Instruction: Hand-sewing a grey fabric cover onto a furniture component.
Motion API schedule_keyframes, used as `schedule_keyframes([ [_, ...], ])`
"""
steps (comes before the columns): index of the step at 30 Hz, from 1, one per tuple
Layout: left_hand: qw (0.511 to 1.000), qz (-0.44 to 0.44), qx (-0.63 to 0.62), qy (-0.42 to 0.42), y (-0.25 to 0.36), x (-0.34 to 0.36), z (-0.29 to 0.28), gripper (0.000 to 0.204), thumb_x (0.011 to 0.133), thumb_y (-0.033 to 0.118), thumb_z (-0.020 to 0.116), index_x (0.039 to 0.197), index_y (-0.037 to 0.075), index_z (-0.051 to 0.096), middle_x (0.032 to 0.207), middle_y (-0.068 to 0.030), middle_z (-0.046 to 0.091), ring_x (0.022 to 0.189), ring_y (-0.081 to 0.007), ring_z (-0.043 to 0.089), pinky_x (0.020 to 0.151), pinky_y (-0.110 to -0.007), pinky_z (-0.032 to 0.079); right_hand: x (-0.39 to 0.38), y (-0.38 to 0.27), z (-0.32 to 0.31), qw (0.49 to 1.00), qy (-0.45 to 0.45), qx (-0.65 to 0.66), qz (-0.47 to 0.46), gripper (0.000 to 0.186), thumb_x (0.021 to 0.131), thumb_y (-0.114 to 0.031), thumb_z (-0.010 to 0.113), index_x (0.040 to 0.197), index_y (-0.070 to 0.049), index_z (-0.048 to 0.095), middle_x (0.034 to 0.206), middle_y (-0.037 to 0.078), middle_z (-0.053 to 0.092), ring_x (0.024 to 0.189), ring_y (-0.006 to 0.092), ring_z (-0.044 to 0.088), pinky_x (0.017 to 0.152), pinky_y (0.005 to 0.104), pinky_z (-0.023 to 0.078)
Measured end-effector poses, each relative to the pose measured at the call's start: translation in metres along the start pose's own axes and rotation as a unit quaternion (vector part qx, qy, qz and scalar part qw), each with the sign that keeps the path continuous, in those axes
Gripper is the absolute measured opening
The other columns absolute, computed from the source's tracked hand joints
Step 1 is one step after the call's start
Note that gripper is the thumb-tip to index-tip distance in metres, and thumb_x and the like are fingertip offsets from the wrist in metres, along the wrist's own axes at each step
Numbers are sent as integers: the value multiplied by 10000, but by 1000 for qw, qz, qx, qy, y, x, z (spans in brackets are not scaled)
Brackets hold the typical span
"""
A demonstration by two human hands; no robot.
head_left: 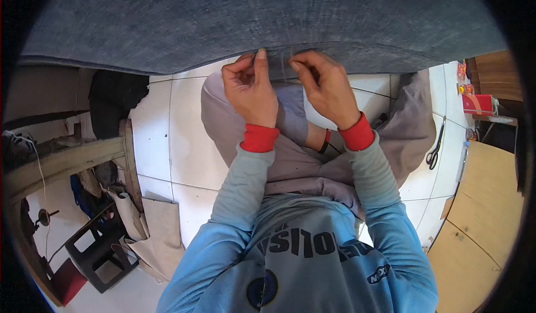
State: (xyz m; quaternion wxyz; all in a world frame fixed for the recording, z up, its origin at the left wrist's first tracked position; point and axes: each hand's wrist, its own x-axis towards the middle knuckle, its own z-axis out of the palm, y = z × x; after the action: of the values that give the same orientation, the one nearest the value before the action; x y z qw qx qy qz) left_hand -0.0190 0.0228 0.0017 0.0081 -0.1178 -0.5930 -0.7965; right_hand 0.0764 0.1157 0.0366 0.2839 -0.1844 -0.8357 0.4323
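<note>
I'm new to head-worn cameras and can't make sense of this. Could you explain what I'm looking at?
There's no machine here, just a person's bare left hand and right hand. The single picture comes from a wide fisheye camera on the person's head, looking down, so straight lines bend near the rim. The forearms, in blue-grey sleeves with red cuffs, rise from the lower part.

A large dark grey-blue fabric spans the top. Both hands are at its lower edge, fingers bent; whatever they may be pinching is too small to make out. Below is a white tiled floor, with black-handled scissors lying on the right.
</note>
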Motion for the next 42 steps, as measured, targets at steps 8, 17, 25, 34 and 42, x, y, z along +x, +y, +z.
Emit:
schedule_keyframes([
  [8,991,-110,-65,45,-3,19,-30,165,889,142,739,905,81,586,769,-6,611,627,-76,517,565,-212,397,-18,2,-4,991,120,-61,19,124,900,-77,678,1000,-5,677,912,105,614,711,165,597,609,282,468],
  [17,936,265,52,-226,78,-1,-69,288,944,42,610,1190,40,459,1009,-125,636,860,-171,603,762,-255,484,-8,-49,26,965,53,49,-254,319,806,-16,705,1123,-55,689,1076,126,660,971,284,640,846,362,511],
  [25,796,-486,-264,-247,69,9,-32,562,998,490,465,1313,25,490,1211,-138,591,1085,-265,587,1042,-440,417,-90,-69,-42,970,-56,191,-137,198,856,43,546,982,18,697,848,153,639,709,234,603,648,325,487],
  [34,638,-602,-397,-270,82,55,-53,665,974,520,508,1293,-62,479,948,-55,559,883,-214,564,956,-380,444,-113,-83,-33,964,94,249,12,196,890,22,544,1005,21,704,894,124,696,743,210,594,682,326,472],
  [42,653,-621,-307,-304,77,58,-62,463,1015,387,505,1184,-44,529,730,40,389,652,-75,392,671,-233,382,-110,-87,-24,929,30,362,72,182,958,-44,558,1097,42,636,846,131,673,723,183,592,684,295,481],
])
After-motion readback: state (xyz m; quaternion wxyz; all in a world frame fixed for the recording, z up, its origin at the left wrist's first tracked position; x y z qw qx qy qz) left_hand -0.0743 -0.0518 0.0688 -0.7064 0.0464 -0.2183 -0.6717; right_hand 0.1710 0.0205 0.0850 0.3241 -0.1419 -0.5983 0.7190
